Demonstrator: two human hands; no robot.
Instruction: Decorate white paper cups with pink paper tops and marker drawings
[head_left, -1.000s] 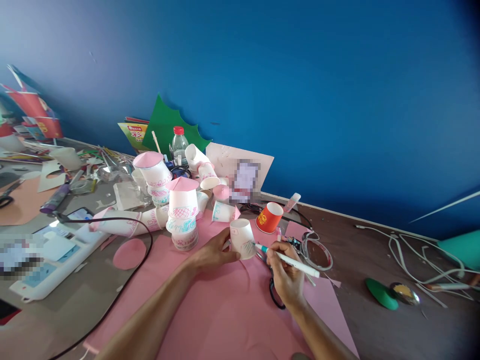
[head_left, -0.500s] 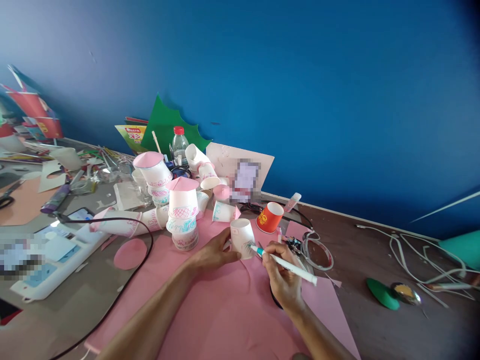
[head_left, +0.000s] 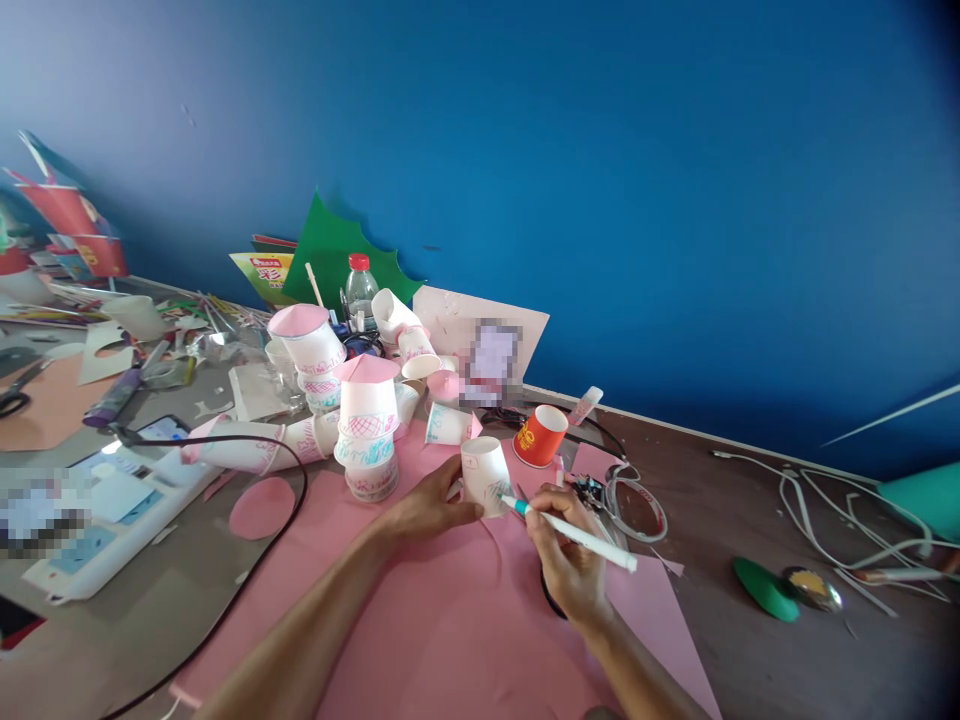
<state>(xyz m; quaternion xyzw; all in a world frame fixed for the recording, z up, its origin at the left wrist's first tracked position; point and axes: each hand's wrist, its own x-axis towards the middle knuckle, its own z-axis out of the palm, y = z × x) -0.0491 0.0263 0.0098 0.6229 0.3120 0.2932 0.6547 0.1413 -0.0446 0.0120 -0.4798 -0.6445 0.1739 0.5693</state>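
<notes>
A white paper cup (head_left: 481, 470) stands upside down on a pink paper sheet (head_left: 442, 630), with green strokes low on its side. My left hand (head_left: 427, 503) grips the cup from its left, thumb across the lower front. In my right hand (head_left: 570, 550) is a white felt-tip pen (head_left: 589, 540) with a teal collar, its tip at the cup's right side. Just behind stands an orange-red paper cup (head_left: 541, 436). To the left rises a stack of decorated white cups (head_left: 366, 430) topped with a pink paper cone (head_left: 366, 369).
More decorated cups (head_left: 306, 345) and a red-capped bottle (head_left: 361, 285) stand at the back left. A black cable (head_left: 296, 500) curves over the table past a pink paper disc (head_left: 262, 507). White cables (head_left: 817, 500) and a green piece (head_left: 765, 588) lie on the right. Scissors (head_left: 19, 392) rest far left.
Almost nothing differs. The pen and my right hand have shifted very slightly at the cup's side; my left hand keeps its grip.
</notes>
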